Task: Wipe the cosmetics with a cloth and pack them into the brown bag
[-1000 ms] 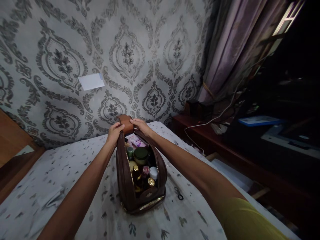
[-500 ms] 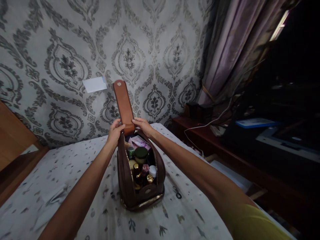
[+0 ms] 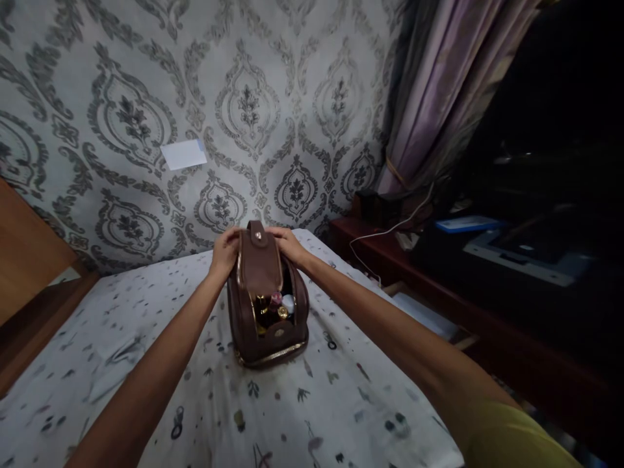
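A brown leather cosmetic bag [image 3: 244,344] stands on the patterned sheet, its gold zip undone. Its flap [image 3: 260,263], with a snap strap on top, lies over the far part of the opening. Gold-capped bottles [image 3: 283,313], a white cap [image 3: 288,303] and a pink item [image 3: 276,298] show in the near part. My left hand [image 3: 225,253] is closed on the flap's left side at the bag's far end. On the other side, my right hand [image 3: 291,247] grips the flap's right edge. The fingertips of both hands are partly hidden behind the flap.
A white patterned sheet [image 3: 209,416] covers the surface, with a crumpled pale cloth [image 3: 114,364] at left. Wallpaper rises behind. A dark red desk [image 3: 355,240] with a white cable [image 3: 390,231] and an open drawer [image 3: 424,315] stands right. A wooden panel [image 3: 34,253] is at far left.
The bag's flap, upright with its tan inner side showing before, has come down toward me over the opening, its brown outer side now up. Both hands stay at its sides.
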A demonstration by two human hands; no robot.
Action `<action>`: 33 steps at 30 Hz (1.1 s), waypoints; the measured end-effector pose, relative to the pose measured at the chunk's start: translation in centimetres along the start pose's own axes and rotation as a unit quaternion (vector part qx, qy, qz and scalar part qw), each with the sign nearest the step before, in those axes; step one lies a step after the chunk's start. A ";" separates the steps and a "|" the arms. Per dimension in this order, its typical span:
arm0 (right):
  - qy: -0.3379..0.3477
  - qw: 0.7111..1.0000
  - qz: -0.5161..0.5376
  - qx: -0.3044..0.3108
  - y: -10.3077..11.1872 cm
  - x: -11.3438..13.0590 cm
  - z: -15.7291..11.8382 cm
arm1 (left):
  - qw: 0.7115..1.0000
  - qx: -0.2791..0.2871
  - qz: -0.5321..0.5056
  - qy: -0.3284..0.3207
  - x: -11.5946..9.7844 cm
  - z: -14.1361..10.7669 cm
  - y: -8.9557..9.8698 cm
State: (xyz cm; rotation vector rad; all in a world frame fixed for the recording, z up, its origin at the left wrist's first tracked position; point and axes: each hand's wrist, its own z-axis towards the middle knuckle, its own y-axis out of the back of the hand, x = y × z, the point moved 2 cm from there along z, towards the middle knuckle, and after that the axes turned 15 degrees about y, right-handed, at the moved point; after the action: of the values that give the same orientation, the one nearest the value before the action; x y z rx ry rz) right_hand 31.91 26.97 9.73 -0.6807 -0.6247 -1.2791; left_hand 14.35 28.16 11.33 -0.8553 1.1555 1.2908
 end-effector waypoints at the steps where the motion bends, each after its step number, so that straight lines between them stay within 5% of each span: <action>1: 0.003 1.000 -0.010 0.007 0.0 0.3 -0.4 | 1.000 0.006 0.016 -0.010 -0.2 -0.5 0.1; 14: 0.035 0.994 -0.095 0.039 -0.4 3.9 -5.0 | 0.985 -0.017 0.108 -0.135 -2.6 -7.9 -0.6; 28: 0.083 0.971 -0.224 0.022 -1.3 5.8 -10.1 | 0.977 -0.041 0.130 -0.166 -2.4 -12.9 -0.3; 33: 0.070 0.962 -0.250 0.082 -1.8 8.1 -13.3 | 0.975 -0.046 0.140 -0.167 -2.3 -13.8 -0.1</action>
State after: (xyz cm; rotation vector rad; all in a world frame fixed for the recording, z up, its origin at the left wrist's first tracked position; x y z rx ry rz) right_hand 32.21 11.50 7.25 -0.2949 -0.8053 -1.7039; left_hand 12.45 14.37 10.04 -0.5228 0.9739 1.6585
